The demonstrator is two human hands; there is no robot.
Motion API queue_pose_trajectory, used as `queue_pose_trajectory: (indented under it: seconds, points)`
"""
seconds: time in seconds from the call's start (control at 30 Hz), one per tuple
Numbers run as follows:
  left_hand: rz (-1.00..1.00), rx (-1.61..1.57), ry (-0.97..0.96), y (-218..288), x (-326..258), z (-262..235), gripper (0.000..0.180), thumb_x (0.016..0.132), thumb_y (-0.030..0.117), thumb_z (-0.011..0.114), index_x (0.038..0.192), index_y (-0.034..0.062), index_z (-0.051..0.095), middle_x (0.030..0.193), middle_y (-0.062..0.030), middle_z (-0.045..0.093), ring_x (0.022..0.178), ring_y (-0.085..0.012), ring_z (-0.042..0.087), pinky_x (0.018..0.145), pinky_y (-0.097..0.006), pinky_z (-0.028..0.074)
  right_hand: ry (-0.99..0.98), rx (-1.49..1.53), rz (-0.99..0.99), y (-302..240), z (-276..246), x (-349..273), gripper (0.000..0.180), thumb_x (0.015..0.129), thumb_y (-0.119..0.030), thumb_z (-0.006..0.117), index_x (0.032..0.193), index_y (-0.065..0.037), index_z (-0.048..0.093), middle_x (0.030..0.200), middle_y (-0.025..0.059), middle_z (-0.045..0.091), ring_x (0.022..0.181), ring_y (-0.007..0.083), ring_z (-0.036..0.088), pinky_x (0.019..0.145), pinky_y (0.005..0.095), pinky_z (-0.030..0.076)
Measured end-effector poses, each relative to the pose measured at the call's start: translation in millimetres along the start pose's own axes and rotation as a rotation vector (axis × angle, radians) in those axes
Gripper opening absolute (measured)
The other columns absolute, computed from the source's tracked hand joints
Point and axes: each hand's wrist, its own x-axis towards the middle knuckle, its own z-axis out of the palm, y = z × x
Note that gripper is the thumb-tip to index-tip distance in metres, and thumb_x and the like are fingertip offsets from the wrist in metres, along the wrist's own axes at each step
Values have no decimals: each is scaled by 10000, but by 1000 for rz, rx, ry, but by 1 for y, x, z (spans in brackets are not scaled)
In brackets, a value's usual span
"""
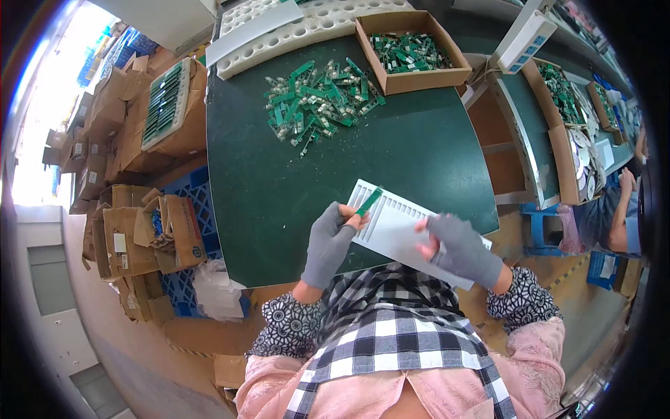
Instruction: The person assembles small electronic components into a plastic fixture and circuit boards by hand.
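Nearest was a black-and-white checked apron [412,353], with patterned cuffs [289,325] at the wearer's wrists. Just beyond it, a white slotted tray [391,236] lay at a slant across the near edge of the dark green counter [279,188], its lower right corner reaching past that edge toward the apron.

The left hand [329,241], in a grey glove with bare fingertips, was at the tray's left end. Its grip was closed on a green strip [370,202], pinched between thumb and fingers, which slanted over the slots there; whether it touched them could not be told. The right hand [460,246], gloved alike, was over the tray's right part, blurred, so the state of its grip could not be told.

Farther off, a loose heap of green circuit boards [317,101] lay on the counter, with an open cardboard box [429,82] of similar boards just right of it. Behind them stretched a white foam panel [317,29] with round holes.
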Motion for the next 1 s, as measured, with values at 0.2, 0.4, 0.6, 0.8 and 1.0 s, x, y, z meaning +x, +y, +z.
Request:
queue_pose_trajectory:
  seconds: [0.2, 0.4, 0.6, 0.8, 1.0]
  points:
    - [10, -94, 141, 1, -23, 11, 140, 988, 52, 521, 1044, -72, 552, 1053, -159, 659, 1004, -179, 660, 944, -295, 523, 97, -222, -322, 46, 7, 26, 330, 731, -73, 655, 1050, -124, 587, 923, 92, 609, 876, 311, 621, 920, 475, 440]
    - [-24, -201, 96, 4, -15, 5, 188, 1002, 98, 501, 1039, -70, 577, 1082, -166, 651, 1040, -204, 647, 983, -319, 506, -188, -24, -273, 46, -25, 55, 239, 723, -43, 635, 946, -125, 609, 784, 48, 573, 760, 246, 596, 858, 403, 434]
    - [25, -287, 95, -14, 2, 10, 174, 1004, 84, 504, 1046, -76, 557, 1114, -170, 633, 1051, -229, 654, 981, -330, 526, -290, -121, -293, 49, -38, 72, 183, 758, -82, 656, 935, -123, 632, 741, 45, 557, 723, 239, 588, 807, 370, 449]
    - [18, -370, 127, -7, 7, 14, 170, 1006, 78, 504, 1059, -75, 556, 1089, -160, 632, 1033, -229, 663, 949, -320, 543, 56, 92, -410, 20, -1, 92, 148, 853, -178, 669, 987, -122, 647, 786, 99, 605, 762, 295, 606, 798, 406, 469]
    - [40, -333, 119, -11, 8, 13, 170, 1007, 70, 494, 1069, -74, 559, 1078, -152, 635, 995, -211, 669, 926, -312, 544, 45, -50, -385, 18, 13, 122, 90, 853, -159, 660, 921, -108, 630, 734, 108, 609, 747, 319, 628, 859, 408, 476]
